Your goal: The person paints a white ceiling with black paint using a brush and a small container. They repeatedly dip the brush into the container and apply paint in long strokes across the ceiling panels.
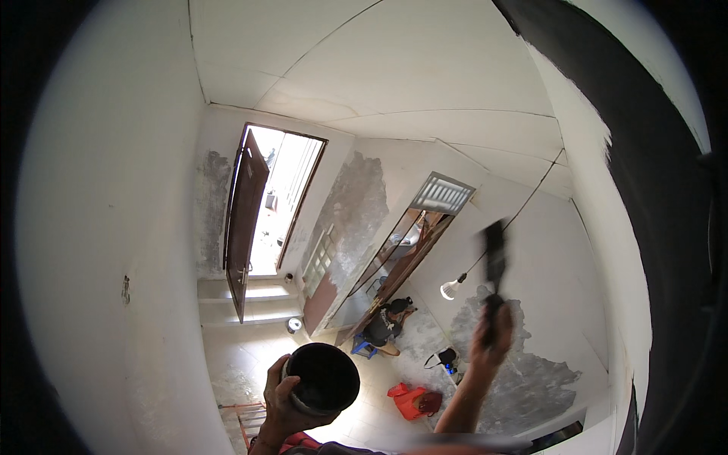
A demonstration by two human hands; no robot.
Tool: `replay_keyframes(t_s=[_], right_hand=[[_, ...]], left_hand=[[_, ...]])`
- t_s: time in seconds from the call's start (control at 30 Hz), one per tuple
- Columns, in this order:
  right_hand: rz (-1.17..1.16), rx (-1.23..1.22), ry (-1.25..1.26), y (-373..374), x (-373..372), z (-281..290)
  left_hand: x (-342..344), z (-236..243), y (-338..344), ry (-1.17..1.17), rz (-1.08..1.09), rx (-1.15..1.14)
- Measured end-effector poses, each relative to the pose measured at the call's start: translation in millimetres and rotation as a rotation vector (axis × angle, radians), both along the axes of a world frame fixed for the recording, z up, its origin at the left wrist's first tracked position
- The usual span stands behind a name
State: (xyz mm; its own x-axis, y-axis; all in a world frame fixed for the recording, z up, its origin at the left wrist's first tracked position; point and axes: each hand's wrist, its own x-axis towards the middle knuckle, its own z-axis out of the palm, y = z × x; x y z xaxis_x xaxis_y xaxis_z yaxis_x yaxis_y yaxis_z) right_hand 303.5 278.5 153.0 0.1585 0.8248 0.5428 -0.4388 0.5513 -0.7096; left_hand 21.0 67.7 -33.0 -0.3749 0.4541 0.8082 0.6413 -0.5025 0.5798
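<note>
My left hand [277,400] is wrapped round a round paint pot [326,378]. Its inside looks black, and its open top faces up. On the right, my right hand [488,346] grips a paintbrush [495,258] by its dark handle, bristle end up. The brush is blurred by motion and its head looks black. It is apart from both the pot and the wall. A broad black painted band [644,152] with a ragged edge runs along the white surface on the right.
A light bulb [453,287] hangs on a cord near the brush. Far below, a person [384,324] sits on a blue stool [363,347]. A red bag [413,400] lies on the floor. An orange ladder [246,417] shows beside my left arm. A brown door [246,220] stands ajar.
</note>
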Motion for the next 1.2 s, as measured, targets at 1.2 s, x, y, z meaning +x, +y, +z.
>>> replay_keyframes(t_s=[1.2], right_hand=[[-0.169, 0.146, -1.043, -122.1, -74.8, -65.8]], left_hand=[[25.9, -30.1, 29.1, 0.051, -0.195, 0.058]])
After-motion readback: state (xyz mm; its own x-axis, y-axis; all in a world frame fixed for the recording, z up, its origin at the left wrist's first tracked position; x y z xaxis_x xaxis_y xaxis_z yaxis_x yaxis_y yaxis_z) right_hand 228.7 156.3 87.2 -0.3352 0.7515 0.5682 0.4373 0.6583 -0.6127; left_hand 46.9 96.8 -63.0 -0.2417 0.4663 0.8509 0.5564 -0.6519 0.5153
